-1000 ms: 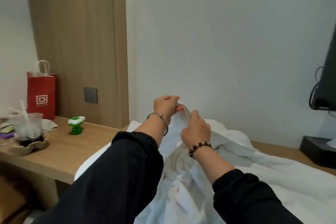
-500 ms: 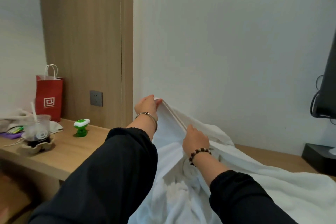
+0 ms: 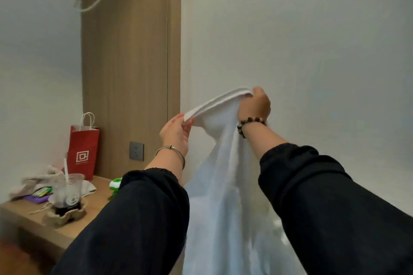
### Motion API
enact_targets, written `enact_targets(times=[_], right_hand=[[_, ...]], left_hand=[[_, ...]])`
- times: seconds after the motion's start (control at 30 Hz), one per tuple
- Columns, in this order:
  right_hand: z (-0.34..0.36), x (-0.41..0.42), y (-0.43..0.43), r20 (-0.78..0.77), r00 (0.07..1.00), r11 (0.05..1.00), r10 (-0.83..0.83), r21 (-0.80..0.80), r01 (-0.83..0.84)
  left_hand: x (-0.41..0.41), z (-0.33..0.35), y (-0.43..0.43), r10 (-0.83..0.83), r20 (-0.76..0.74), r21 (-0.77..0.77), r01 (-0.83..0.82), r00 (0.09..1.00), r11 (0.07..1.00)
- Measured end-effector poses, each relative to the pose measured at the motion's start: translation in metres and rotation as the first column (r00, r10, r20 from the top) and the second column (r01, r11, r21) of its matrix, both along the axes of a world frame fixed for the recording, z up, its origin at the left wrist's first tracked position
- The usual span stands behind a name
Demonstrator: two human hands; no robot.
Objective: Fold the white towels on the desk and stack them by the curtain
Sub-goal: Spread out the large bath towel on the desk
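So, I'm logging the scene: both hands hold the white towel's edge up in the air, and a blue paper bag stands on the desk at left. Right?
No: the head view shows the paper bag is red, not blue. Left hand and right hand do hold the white towel up.

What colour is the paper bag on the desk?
Red, with a white square logo and white handles; the head view shows the bag.

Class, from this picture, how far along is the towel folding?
Done: no folded towel or stack shows. In hand: the left hand and right hand pinch the top edge of one white towel, which hangs unfolded. Left: folding this towel, then stacking it.
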State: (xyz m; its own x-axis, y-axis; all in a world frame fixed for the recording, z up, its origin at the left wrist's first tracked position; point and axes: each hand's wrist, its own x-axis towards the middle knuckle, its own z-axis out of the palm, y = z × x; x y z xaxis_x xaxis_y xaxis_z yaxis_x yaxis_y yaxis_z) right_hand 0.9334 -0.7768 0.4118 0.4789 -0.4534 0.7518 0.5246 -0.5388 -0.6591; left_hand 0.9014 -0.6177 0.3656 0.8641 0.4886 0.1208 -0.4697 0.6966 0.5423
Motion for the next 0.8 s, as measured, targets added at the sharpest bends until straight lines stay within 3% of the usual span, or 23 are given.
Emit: enact_targets(times=[0.03,0.07,0.1,0.13,0.17,0.2,0.27,0.3,0.33,0.4,0.47,0.5,0.57,0.63,0.7,0.77,0.8], right_hand=[[0.007,-0.001,0.01,0.043,0.997,0.998,0.061,-0.007,-0.061],[0.006,0.003,0.017,-0.018,0.993,0.987,0.116,-0.109,-0.117],[-0.002,0.01,0.021,-0.223,0.967,0.943,0.123,-0.276,-0.184],[-0.012,0.014,0.02,-0.46,0.887,0.871,0.052,-0.413,-0.266],[-0.021,0.018,0.017,-0.567,0.823,0.829,-0.047,-0.482,-0.285],[-0.027,0.02,0.015,-0.53,0.843,0.819,-0.096,-0.524,-0.236],[-0.04,0.018,0.02,-0.269,0.962,0.881,-0.042,-0.465,-0.091],[-0.045,0.015,0.025,-0.214,0.977,0.921,0.027,-0.375,-0.107],[-0.048,0.015,0.028,-0.251,0.957,0.933,0.147,-0.286,-0.218],[-0.054,0.016,0.033,-0.514,0.737,0.826,0.439,-0.092,-0.556],[-0.065,0.014,0.031,-0.665,0.477,0.683,0.575,0.068,-0.727],[-0.069,0.014,0.03,-0.686,0.424,0.648,0.591,0.091,-0.757],[-0.079,0.015,0.029,-0.704,0.411,0.63,0.58,0.068,-0.773],[-0.087,0.013,0.028,-0.723,0.424,0.626,0.545,0.015,-0.78],[-0.091,0.012,0.023,-0.738,0.473,0.642,0.481,-0.07,-0.763],[-0.095,0.013,0.016,-0.748,0.495,0.657,0.443,-0.105,-0.746],[-0.097,0.013,0.013,-0.755,0.493,0.658,0.434,-0.109,-0.745]], left_hand=[[-0.001,0.005,0.003,-0.019,0.011,0.003,0.019,1.0,1.0],[-0.002,0.006,0.008,-0.03,0.005,-0.002,0.03,1.0,1.0],[-0.003,0.003,0.015,-0.035,-0.014,-0.019,0.034,0.999,0.999],[-0.004,-0.003,0.022,-0.032,-0.043,-0.042,0.031,0.999,0.999],[-0.005,-0.009,0.031,-0.021,-0.081,-0.062,0.016,0.997,0.998],[-0.006,-0.016,0.039,-0.008,-0.118,-0.078,-0.002,0.993,0.997],[-0.009,-0.024,0.051,0.002,-0.132,-0.121,-0.018,0.991,0.992],[-0.01,-0.026,0.054,0.002,-0.117,-0.145,-0.019,0.993,0.989],[-0.012,-0.027,0.056,0.01,-0.107,-0.16,-0.027,0.994,0.987],[-0.012,-0.033,0.062,0.054,-0.123,-0.142,-0.071,0.991,0.987],[-0.01,-0.044,0.073,0.091,-0.161,-0.043,-0.099,0.983,0.994],[-0.01,-0.05,0.079,0.083,-0.173,0.034,-0.079,0.981,0.996],[-0.01,-0.063,0.09,0.021,-0.179,0.222,0.02,0.984,0.975],[-0.012,-0.074,0.098,0.042,-0.197,0.506,0.064,0.98,0.86],[-0.015,-0.082,0.104,0.263,-0.161,0.829,-0.015,0.951,0.559],[-0.019,-0.087,0.107,0.404,-0.036,0.953,-0.09,0.914,0.289],[-0.02,-0.088,0.108,0.438,0.022,0.969,-0.127,0.899,0.212]])
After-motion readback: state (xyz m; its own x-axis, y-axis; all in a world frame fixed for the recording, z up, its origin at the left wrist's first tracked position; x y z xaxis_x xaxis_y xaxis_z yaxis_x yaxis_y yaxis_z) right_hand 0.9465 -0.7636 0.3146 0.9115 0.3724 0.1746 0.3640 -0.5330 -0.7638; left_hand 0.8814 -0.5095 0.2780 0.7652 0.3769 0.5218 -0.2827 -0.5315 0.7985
